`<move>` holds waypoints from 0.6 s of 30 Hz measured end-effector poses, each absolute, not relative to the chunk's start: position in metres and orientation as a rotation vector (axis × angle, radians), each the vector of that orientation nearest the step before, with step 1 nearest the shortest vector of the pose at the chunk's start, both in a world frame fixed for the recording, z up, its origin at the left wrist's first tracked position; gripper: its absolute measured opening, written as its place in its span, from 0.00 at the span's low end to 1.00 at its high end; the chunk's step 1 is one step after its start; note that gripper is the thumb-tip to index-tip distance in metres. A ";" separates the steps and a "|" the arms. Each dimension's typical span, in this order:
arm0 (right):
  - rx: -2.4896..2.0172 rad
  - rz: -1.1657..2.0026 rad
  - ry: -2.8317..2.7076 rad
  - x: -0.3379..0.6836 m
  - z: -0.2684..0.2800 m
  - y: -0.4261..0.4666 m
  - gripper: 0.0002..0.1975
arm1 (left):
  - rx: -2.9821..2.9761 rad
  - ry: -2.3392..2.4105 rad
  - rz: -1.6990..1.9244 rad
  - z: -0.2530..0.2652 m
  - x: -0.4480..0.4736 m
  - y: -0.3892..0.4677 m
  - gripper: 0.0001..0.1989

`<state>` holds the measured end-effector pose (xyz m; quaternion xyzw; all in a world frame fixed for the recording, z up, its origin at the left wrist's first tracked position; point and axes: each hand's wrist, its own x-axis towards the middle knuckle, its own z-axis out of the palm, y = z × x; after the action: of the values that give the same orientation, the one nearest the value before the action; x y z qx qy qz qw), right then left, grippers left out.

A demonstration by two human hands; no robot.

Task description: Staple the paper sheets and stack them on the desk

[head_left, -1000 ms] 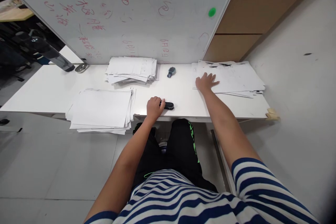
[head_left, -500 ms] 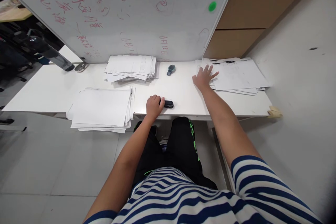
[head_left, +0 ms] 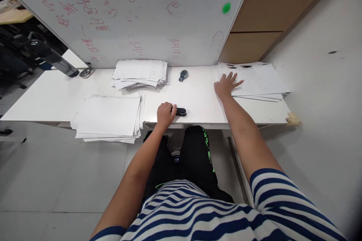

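Observation:
Near the front edge of the white desk (head_left: 198,98), my left hand (head_left: 165,115) is closed around one end of a black stapler (head_left: 181,112), whose other end points right. My right hand (head_left: 226,85) lies flat with fingers spread, on the left side of a stack of white papers (head_left: 257,79) at the desk's right end. Another paper stack (head_left: 109,115) overhangs the front edge to the left of my left hand. A third stack (head_left: 141,71) sits at the back, against the whiteboard.
A dark wristwatch (head_left: 183,75) lies at the back middle. At the back left are a computer mouse (head_left: 86,72) and a tilted dark bottle (head_left: 53,56). The whiteboard (head_left: 169,22) with red writing rises behind the desk, and a wall (head_left: 319,83) stands at right.
My right hand has slid right, farther onto the right paper stack, and a sheet's edge at its left has moved right with it. My left hand stays on the stapler.

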<state>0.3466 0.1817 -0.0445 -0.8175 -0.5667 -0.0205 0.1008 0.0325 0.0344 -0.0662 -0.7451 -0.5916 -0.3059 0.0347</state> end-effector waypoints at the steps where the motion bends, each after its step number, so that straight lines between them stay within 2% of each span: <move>1: -2.409 -0.063 -1.668 0.346 -0.045 0.182 0.29 | -2.286 -1.815 -0.930 -0.066 0.033 0.035 0.16; 8: -2.332 -0.115 -1.767 0.335 -0.048 0.183 0.29 | -2.282 -1.802 -0.905 -0.065 0.033 0.035 0.16; 18: -2.442 -0.131 -1.735 0.354 -0.045 0.184 0.28 | -2.294 -1.809 -0.948 -0.066 0.033 0.034 0.16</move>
<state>0.3542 0.1842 -0.0452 -0.8123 -0.5771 -0.0436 0.0716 0.0332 0.0341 -0.0661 -0.7464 -0.5886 -0.3085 0.0353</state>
